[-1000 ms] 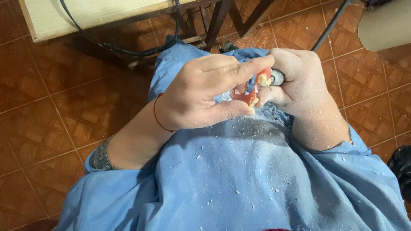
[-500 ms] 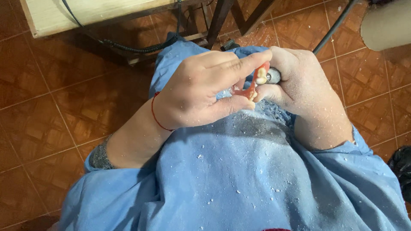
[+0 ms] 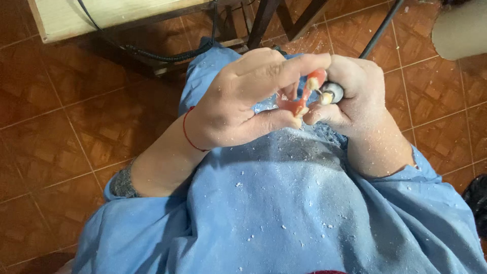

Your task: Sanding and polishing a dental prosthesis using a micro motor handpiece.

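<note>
My left hand (image 3: 243,101) pinches a small pink denture piece (image 3: 303,96) between thumb and forefinger, held above my lap. A red thread circles that wrist. My right hand (image 3: 360,109) is closed around a grey rotary handpiece (image 3: 332,92), whose pale burr tip (image 3: 313,83) touches the pink piece. Both hands are dusted with white powder. A blue apron (image 3: 284,213) covers my lap below them, speckled with white shavings.
A wooden bench edge (image 3: 101,18) with dark legs and a black cable (image 3: 162,53) stands ahead. Brown tiled floor (image 3: 56,137) lies to the left. A dark thin rod (image 3: 380,25) and a pale cylinder (image 3: 461,28) sit at the upper right.
Both hands have shifted slightly upward together. The grip on the pink piece and the handpiece is unchanged.
</note>
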